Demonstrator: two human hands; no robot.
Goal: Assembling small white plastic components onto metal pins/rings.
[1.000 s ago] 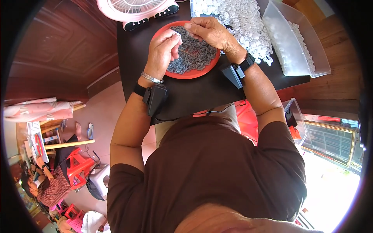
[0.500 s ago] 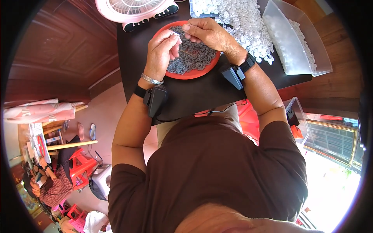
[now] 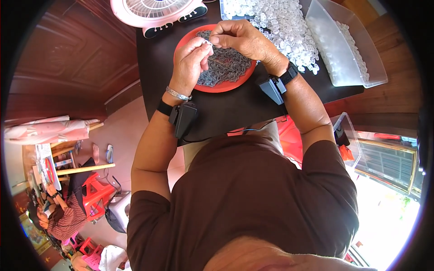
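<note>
Left hand (image 3: pixel 189 58): clamped on white piece (image 3: pixel 208 43); long axis unclear;
Right hand (image 3: pixel 243 39): fingertips pinched together just right of piece; contents hidden

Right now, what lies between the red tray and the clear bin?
In the head view, white pieces lie there; the right hand partly covers the gap.
</note>
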